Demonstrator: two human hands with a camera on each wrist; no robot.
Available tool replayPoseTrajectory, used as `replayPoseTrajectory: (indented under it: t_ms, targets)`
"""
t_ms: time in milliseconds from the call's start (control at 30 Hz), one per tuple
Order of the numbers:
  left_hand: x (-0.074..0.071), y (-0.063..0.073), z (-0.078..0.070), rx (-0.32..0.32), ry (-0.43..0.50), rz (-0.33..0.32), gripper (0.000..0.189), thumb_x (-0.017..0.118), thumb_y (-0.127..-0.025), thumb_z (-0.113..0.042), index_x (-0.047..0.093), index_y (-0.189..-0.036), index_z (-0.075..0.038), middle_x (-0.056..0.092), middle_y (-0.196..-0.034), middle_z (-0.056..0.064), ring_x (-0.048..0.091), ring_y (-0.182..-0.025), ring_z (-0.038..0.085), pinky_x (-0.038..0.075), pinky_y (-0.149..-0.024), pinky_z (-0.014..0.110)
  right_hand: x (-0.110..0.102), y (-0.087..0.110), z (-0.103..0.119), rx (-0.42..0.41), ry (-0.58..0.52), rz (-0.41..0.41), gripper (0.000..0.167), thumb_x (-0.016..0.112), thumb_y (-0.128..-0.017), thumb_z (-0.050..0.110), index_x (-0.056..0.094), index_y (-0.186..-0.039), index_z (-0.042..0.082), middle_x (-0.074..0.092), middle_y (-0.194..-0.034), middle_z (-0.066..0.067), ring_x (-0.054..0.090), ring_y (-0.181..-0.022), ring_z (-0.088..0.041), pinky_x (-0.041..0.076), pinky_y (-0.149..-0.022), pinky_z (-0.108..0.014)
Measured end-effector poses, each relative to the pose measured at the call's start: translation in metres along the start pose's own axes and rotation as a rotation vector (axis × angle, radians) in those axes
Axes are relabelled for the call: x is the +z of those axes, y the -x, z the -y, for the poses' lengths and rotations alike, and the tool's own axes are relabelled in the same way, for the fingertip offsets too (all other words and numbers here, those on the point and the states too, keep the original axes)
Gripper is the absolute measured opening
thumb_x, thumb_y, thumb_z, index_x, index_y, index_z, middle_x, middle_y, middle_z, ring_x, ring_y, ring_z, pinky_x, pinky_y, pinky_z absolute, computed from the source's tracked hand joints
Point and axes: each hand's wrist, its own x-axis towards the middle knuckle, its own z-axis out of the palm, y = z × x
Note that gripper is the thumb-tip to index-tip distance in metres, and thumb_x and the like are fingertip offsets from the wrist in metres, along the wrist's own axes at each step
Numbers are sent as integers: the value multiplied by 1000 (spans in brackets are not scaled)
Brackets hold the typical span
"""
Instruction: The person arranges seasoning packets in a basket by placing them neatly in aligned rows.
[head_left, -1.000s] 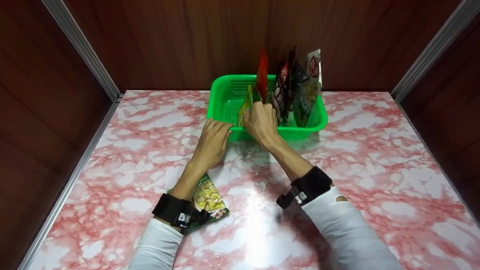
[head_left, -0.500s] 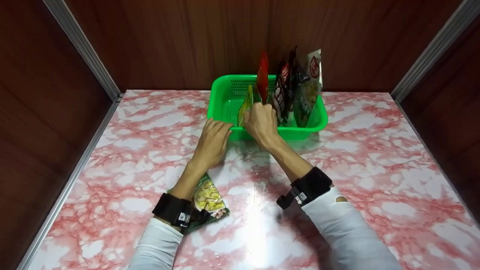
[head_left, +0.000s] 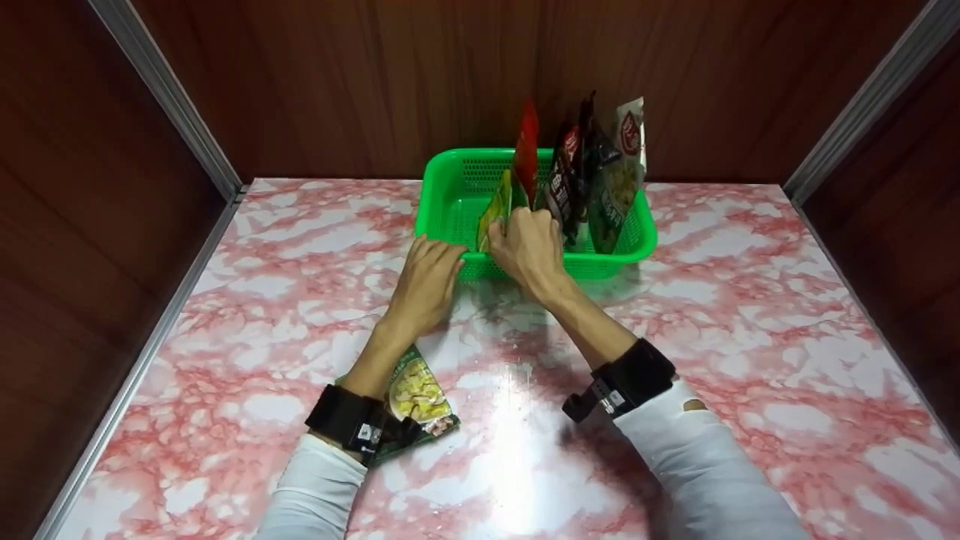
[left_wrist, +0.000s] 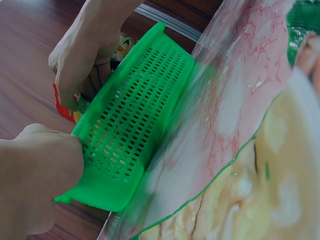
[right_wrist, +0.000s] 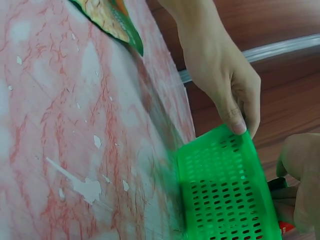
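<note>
In the head view, a green plastic basket (head_left: 442, 161) stands at the back of the table with several food packets upright in it. My left hand (head_left: 427, 281) grips its near rim toward the left corner; in the right wrist view the thumb (right_wrist: 237, 120) lies on the outside wall. Inside the basket, my right hand (head_left: 531, 240) holds a green packet (head_left: 518, 196) with curled fingers. A yellow-green packet (head_left: 495, 210) stands left of that hand and a red packet (head_left: 527, 146) behind it. The lower part of the held packet is hidden.
Dark packets (head_left: 562, 187) and a silver-topped packet (head_left: 628, 150) stand at the basket's right end. A green packet with a food picture (head_left: 420, 397) lies on the marbled table (head_left: 262, 315) under my left forearm. Wood-look walls (head_left: 337, 90) enclose the back and sides.
My right hand and forearm have shifted slightly to the right, and the yellow-green and green packets lean a little more that way. The left hand has stayed on the rim.
</note>
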Motion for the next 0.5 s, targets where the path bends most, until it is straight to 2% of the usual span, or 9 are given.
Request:
replayPoseTrajectory:
  t_ms: [233,500]
  targets:
    - [-1,-1,-1,-4,1,7,25,60,-116,-10,75,-130,3,81,-122,22,71,-124,44,41,-131,68,-9,3,-4,10,-14,-6,45,62,-109,27,50,-68,15,67,-67,-20,75,-69,-47,65,-67,-60]
    - [-1,0,-1,6,-8,-2,24,62,-115,-10,76,-130,3,81,-121,22,71,-124,43,43,-130,68,-12,7,-14,-11,7,-31,41,66,-107,28,62,-73,6,71,-69,-26,72,-61,-45,59,-56,-57]
